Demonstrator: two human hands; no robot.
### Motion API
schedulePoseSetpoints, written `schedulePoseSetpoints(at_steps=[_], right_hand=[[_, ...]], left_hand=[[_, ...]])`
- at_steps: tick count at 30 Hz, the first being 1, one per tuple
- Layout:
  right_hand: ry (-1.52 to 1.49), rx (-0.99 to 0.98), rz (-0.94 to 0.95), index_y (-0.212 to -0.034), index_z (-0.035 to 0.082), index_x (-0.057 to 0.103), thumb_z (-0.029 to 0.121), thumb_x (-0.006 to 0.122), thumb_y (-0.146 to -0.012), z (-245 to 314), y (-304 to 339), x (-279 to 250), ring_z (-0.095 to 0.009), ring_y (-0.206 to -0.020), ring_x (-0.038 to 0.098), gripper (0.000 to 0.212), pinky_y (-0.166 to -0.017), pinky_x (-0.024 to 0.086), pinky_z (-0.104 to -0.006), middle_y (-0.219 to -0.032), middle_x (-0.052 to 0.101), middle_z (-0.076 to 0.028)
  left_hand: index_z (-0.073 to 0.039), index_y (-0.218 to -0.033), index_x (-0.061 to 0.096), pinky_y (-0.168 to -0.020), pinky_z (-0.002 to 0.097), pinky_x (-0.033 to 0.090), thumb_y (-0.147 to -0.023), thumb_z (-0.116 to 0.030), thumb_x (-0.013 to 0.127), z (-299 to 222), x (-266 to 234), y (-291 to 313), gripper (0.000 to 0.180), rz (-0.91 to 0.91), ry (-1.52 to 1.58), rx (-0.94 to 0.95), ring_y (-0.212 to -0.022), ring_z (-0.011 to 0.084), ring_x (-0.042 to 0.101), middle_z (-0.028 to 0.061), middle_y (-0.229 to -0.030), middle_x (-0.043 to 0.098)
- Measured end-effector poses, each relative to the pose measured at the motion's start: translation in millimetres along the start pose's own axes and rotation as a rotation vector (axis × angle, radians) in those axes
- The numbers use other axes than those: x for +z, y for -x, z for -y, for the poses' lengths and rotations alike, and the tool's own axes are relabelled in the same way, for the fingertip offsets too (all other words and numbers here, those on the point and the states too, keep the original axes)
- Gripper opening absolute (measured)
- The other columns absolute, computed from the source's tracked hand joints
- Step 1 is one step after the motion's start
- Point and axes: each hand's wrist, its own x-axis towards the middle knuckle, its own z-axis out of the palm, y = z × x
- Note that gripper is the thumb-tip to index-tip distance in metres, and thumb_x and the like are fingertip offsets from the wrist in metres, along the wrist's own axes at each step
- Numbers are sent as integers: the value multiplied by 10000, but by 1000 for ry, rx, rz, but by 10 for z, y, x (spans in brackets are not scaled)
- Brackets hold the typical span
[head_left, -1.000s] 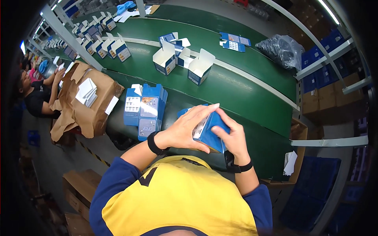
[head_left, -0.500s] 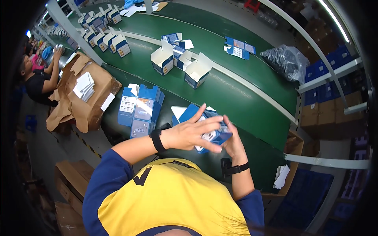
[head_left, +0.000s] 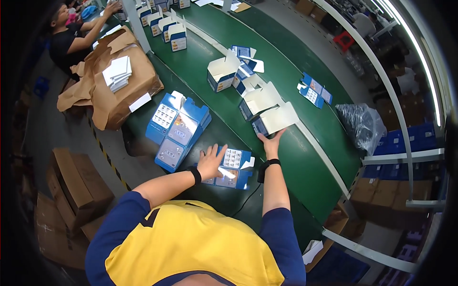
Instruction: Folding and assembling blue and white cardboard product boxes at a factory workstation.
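My left hand [head_left: 210,163] lies with fingers spread on a flat blue-and-white folded carton [head_left: 232,175] on the dark green table before me. Out to the right, my right hand [head_left: 271,143] grips the near end of an open-topped carton box [head_left: 277,118] with its white flap raised. This box stands on the green belt, right beside another open box [head_left: 252,103]. A thick stack of flat blue cartons [head_left: 176,128] lies to the left of my left hand.
More open boxes [head_left: 223,71] stand along the pale divider strip [head_left: 324,159]. Flat cartons [head_left: 315,90] lie on the far belt near a clear plastic bag [head_left: 360,125]. At left, a torn brown paper package [head_left: 133,81] holds white cards; a person [head_left: 76,40] works beyond it.
The box that was between both hands is now on the belt at my right hand. My left hand has let go of it and come down onto a flat carton. The view has shifted.
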Motion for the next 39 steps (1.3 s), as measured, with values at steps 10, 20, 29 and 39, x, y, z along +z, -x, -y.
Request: schedulePoseSetpoints(at_steps=[10, 20, 29, 39], right_hand=[[206, 200, -145, -1257, -28, 444, 174, 729, -722, -58, 1486, -258, -275, -1018, 557, 639, -906, 459, -367, -1073, 571, -183], [-1039, 772, -214, -1297, 22, 394, 141, 642, -849, 421, 2550, -314, -222, -956, 588, 526, -785, 508, -335, -1156, 538, -123], [-119, -68, 19, -1059, 9, 639, 210, 676, -838, 1506, 2458, -853, -211, -800, 645, 301, -720, 491, -298, -920, 668, -131], [-283, -262, -75, -1380, 54, 323, 267, 756, -753, 1640, 2464, -829, -244, -1072, 572, 791, -883, 444, -328, -1201, 546, -172]], left_hand=[[-104, -1318, 384, -904, 587, 357, -528, -261, 852, 86, 165, -445, 932, -131, -326, 112, -1097, 366, 460, 152, -1100, 507], [-30, -896, 650, -816, 331, 455, -708, -194, 772, 25, 54, -424, 277, 461, 812, 157, -989, 180, 539, 88, -1076, 591], [-9, -1247, 451, -915, 281, 399, -821, -141, 675, -617, -538, -9, 499, -153, 997, 511, -1062, 142, 509, 79, -1182, 531], [-29, -1347, 350, -988, 311, 349, -764, -277, 717, -767, -806, 282, 732, 174, 1190, 497, -1153, 174, 466, 88, -1247, 498]])
